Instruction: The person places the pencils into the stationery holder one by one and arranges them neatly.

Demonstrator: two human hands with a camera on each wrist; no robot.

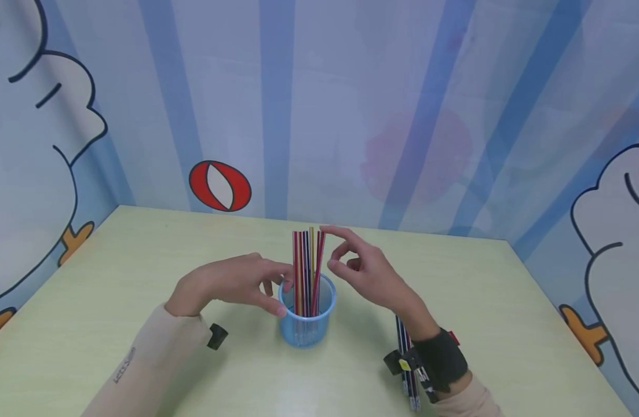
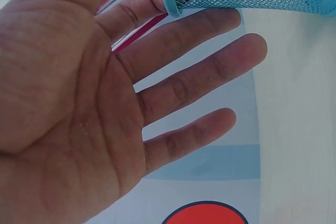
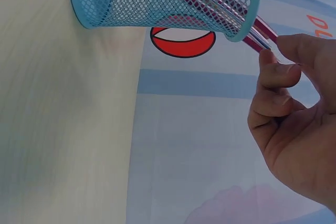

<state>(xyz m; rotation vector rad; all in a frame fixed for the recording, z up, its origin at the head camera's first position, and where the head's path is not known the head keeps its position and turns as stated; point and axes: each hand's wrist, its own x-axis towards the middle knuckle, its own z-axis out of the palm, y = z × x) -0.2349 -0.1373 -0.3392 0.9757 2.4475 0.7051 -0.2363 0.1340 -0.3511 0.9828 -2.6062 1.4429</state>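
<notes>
Several slim striped pencils (image 1: 305, 260), in red, yellow and dark colours, stand in a blue mesh pencil cup (image 1: 305, 333); a few lean to the right. My left hand (image 1: 241, 281) reaches to the cup's left side, thumb and index at the rim. In the left wrist view, the other fingers of that hand (image 2: 173, 87) are stretched out beside the mesh. On the right, my right hand (image 1: 368, 269) has its index fingertip at the top of a red pencil. Its thumb stands slightly apart, and the other fingers are loosely bent.
More dark striped pencils (image 1: 410, 385) lie on the pale table (image 1: 236, 376), partly hidden under the right forearm and its black wrist strap (image 1: 441, 359). A blue striped cloth backdrop (image 1: 329, 116) with cartoon prints rises behind the table and at both sides.
</notes>
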